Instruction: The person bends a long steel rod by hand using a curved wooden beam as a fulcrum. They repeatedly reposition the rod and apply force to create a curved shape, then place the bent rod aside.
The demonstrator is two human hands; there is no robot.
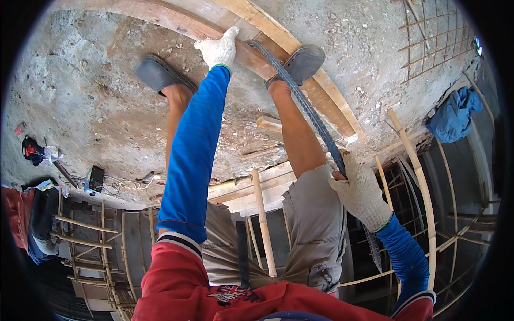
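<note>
My left hand (218, 49), in a white knit glove with a blue sleeve, reaches down to a wooden plank (278, 59) on the concrete floor and grips it where the far end of a ribbed steel bar (310, 117) rests on it. My right hand (360, 191), also gloved, is closed around the near part of that bar, which runs from the plank up past my right leg. My right foot in a grey clog (301, 63) stands on the plank; the left clog (158, 74) is on bare concrete.
The concrete slab (80, 91) ends just behind my feet, with bamboo poles (263, 224) and scaffolding below. A steel mesh (433, 37) lies at the upper right, a blue cloth (454, 115) hangs at right, and small tools and a cable (96, 179) sit at left.
</note>
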